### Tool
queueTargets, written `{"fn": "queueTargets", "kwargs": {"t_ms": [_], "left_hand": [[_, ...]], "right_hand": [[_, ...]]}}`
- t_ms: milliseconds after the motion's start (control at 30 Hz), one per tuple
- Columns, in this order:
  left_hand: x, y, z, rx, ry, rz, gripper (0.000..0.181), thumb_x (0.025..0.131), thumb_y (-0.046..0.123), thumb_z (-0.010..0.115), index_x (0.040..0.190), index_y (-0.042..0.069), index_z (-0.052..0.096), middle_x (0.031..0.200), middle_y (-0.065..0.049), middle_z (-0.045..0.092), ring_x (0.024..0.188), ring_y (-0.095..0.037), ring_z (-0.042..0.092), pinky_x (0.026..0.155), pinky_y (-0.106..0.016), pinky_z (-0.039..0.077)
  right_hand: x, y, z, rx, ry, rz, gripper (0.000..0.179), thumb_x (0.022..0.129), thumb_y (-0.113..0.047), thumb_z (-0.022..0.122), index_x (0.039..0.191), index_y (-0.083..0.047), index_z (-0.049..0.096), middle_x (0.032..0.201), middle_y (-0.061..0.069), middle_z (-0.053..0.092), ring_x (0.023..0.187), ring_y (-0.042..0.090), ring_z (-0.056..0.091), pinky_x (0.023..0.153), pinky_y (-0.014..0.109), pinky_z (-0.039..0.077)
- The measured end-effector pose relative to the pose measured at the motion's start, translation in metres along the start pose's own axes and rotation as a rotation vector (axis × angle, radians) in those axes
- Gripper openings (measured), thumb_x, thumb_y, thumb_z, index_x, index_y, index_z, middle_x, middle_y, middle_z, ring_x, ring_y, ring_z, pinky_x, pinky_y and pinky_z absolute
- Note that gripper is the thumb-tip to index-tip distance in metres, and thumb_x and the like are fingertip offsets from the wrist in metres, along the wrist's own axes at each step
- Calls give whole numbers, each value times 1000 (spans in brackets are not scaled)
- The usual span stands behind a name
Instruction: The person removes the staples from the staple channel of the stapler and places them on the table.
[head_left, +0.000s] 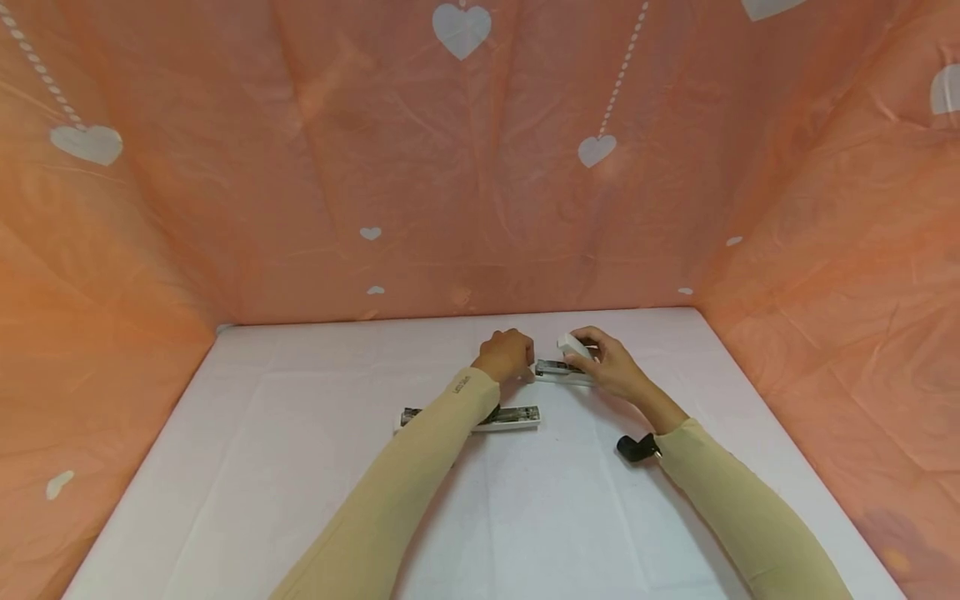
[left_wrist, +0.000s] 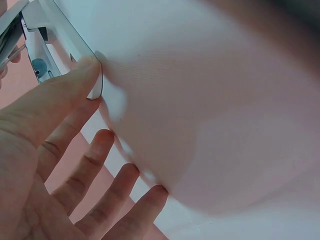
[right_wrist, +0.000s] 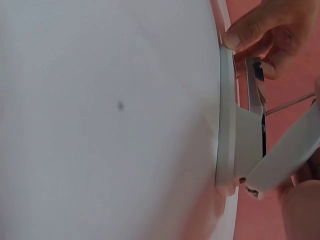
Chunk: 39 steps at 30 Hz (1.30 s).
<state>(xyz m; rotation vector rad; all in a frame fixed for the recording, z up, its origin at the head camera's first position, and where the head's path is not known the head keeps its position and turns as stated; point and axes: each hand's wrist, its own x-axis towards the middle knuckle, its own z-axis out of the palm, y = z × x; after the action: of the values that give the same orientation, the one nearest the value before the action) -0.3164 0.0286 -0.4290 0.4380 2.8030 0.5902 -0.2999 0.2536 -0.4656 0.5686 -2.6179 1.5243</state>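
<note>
A white stapler (head_left: pixel 562 379) lies opened on the table, its top cover (right_wrist: pixel 287 155) swung up from the base (right_wrist: pixel 227 115). A thin metal rod runs between the cover and the dark magazine (right_wrist: pixel 256 85). My left hand (head_left: pixel 506 354) pinches the end of the base between thumb and index finger. In the left wrist view the other fingers (left_wrist: pixel 127 175) of that hand spread loosely near the table surface. With curled fingers, my right hand (head_left: pixel 615 367) holds the raised cover at the right.
Nearer to me, a second long white stapler-like piece (head_left: pixel 517 419) with a metal top lies partly hidden under the left sleeve (head_left: pixel 405 467). A small black device (head_left: pixel 636 448) sits by the right cuff. Orange heart-patterned cloth (head_left: pixel 465 192) walls the white table (head_left: pixel 300 375).
</note>
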Motion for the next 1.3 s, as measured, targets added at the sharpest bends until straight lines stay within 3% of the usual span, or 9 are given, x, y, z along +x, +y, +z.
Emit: {"fn": "queueTargets", "kwargs": {"t_ms": [167, 300, 567, 767, 933, 1133, 1300], "left_hand": [[-2, -1, -2, -16, -1, 3, 21, 87, 19, 92, 94, 14, 74, 101, 1, 64, 101, -21, 54, 91, -39, 50], [-3, 0, -2, -25, -4, -3, 21, 87, 18, 93, 95, 13, 74, 101, 1, 65, 100, -21, 53, 90, -40, 51], [-5, 4, -3, -30, -3, -15, 22, 87, 17, 92, 101, 12, 76, 103, -1, 69, 103, -22, 56, 92, -40, 52], [-5, 4, -3, -29, -4, -21, 21, 88, 17, 91, 102, 12, 76, 104, 0, 68, 103, -21, 55, 93, -40, 51], [-5, 3, -4, -36, -2, -21, 20, 88, 16, 91, 99, 12, 75, 105, 0, 67, 105, -22, 54, 95, -41, 51], [-2, 3, -2, -30, -10, -30, 20, 88, 16, 91, 99, 13, 75, 108, 0, 67, 106, -21, 54, 94, -39, 51], [2, 2, 0, -9, -18, -39, 19, 88, 17, 91, 98, 14, 76, 112, 0, 67, 108, -20, 55, 94, -38, 51]], "right_hand": [[-2, 0, -5, -40, 32, -29, 39, 100, -5, 76, 134, 7, 61, 128, 24, 66, 117, 34, 62, 106, 44, 52], [-5, 0, -10, -70, 37, -45, 42, 100, -5, 76, 136, 6, 60, 129, 23, 64, 116, 33, 61, 106, 53, 50], [-9, 3, -13, -107, 108, -180, 40, 94, 8, 77, 131, 10, 62, 118, 22, 66, 105, 15, 59, 94, 44, 53], [-13, -7, -12, -94, 152, -300, 37, 89, 19, 75, 123, 17, 62, 109, 30, 65, 100, 23, 59, 88, 47, 52], [-15, -1, -18, -103, 152, -286, 37, 91, 16, 75, 125, 11, 63, 111, 25, 68, 101, 20, 59, 91, 36, 51], [-16, 9, -27, -97, 141, -242, 38, 92, 9, 78, 127, 4, 64, 115, 17, 68, 105, 28, 61, 94, 26, 51], [-17, 13, -28, -72, 154, -265, 40, 91, 13, 78, 127, 7, 64, 116, 18, 67, 103, 19, 60, 92, 22, 50]]}}
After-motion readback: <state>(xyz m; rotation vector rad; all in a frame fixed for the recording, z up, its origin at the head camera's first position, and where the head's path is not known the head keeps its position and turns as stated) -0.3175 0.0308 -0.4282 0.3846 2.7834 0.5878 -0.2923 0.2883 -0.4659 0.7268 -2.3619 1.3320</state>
